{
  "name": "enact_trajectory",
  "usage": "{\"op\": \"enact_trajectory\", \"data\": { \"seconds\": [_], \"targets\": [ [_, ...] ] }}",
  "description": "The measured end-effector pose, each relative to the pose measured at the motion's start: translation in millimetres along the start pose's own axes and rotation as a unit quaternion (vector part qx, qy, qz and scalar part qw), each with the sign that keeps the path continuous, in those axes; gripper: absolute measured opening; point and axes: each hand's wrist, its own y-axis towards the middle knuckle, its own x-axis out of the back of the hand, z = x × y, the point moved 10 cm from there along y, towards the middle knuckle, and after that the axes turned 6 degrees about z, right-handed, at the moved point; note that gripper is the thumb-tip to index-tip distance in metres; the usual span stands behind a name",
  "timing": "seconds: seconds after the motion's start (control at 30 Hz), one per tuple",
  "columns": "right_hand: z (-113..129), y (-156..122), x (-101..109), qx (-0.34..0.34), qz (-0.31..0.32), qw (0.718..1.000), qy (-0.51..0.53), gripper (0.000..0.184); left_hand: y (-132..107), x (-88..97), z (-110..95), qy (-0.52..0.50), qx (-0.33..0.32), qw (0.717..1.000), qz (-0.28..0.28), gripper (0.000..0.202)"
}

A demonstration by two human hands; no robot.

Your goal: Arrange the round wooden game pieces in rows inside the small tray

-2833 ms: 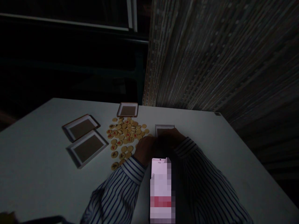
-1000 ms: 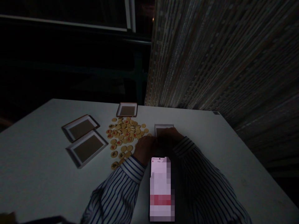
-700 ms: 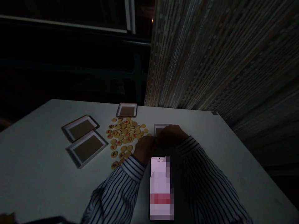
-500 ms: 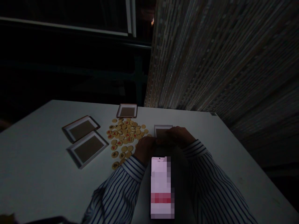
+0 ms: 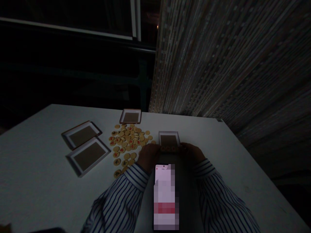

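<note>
Currently, the shallow box (image 5: 168, 139) is being flanked at its near corners by the left hand (image 5: 148, 156) and the right hand (image 5: 193, 153); whether the fingers are being pinched or spread cannot be told in the darkness. Round pieces (image 5: 168, 149) are being shown along the box's near side. Leftward, loose pieces (image 5: 131, 141) are being bordered by a far tray (image 5: 131, 117) and two side trays (image 5: 87, 156). A lit phone (image 5: 164, 191) is being framed by striped sleeves (image 5: 116, 200).

Red and black characters (image 5: 117, 161) on the round pieces (image 5: 127, 133) are too small to read, the phone screen (image 5: 164, 194) pixelated.
</note>
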Motion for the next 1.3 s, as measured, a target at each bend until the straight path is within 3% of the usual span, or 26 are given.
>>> {"op": "enact_trajectory", "data": {
  "seconds": [0.23,0.47,0.6,0.67,0.8,0.9,1.1,1.3],
  "targets": [
    [-4.3,0.3,-0.9,0.004,-0.046,0.999,0.007,0.032,-4.3,5.8,0.9,-0.005,-0.009,0.999,-0.045,0.024],
    [-4.2,-1.8,9.8,0.060,-0.103,0.993,-0.011,0.029,-31.4,52.9,25.4,-0.076,0.011,0.980,-0.182,0.027],
    [8.0,-5.7,14.0,0.104,-0.112,0.988,-0.014,0.024,-52.5,68.1,32.3,-0.070,0.026,0.980,-0.187,0.029],
    [18.2,-9.0,16.4,0.123,-0.117,0.985,-0.011,0.024,-58.4,63.1,26.7,-0.059,0.012,0.987,-0.146,0.030],
    [42.8,-18.0,19.0,0.140,-0.118,0.983,-0.022,0.023,-60.8,31.5,6.0,-0.034,-0.048,0.998,-0.020,0.033],
    [65.9,-28.2,19.0,0.162,-0.117,0.978,-0.052,0.024,-58.8,13.7,0.1,-0.020,-0.063,0.998,0.022,0.036],
    [112.9,-47.1,16.1,0.244,-0.138,0.960,-0.016,0.026,-54.7,3.0,2.0,-0.016,-0.049,0.998,0.036,0.037],
    [127.0,-50.9,4.6,0.257,-0.188,0.948,-0.030,0.025,-53.0,0.1,6.4,-0.032,-0.051,0.998,0.015,0.028]
  ]
}}
